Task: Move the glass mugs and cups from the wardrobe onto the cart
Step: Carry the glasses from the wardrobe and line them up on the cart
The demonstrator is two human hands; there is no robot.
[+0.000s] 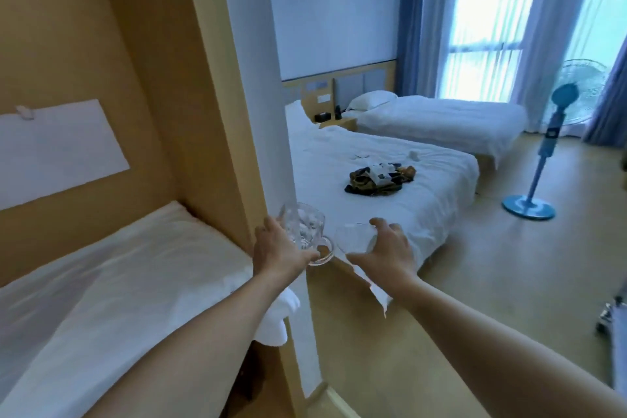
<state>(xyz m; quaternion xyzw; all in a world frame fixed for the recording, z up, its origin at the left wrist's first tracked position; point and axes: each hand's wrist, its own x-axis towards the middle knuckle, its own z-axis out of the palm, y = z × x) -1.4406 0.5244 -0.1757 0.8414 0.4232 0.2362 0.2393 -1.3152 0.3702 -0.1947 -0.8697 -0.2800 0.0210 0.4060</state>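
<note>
White bedding (pixel 112 285) lies on the wardrobe (pixel 101 44) shelf at the far left. Just past its edge the left hand (pixel 276 249) grips a glass mug (pixel 302 231) – fingers curled round its faceted body, handle pointing right – held in the air. Beside it the right hand (pixel 386 253) holds a clear glass cup (pixel 354 237), fingers curved over its rim. Beyond lies a bed (pixel 390 187) with dark clothes (pixel 378 178); a blue fan (pixel 543 153) stands farther right.
</note>
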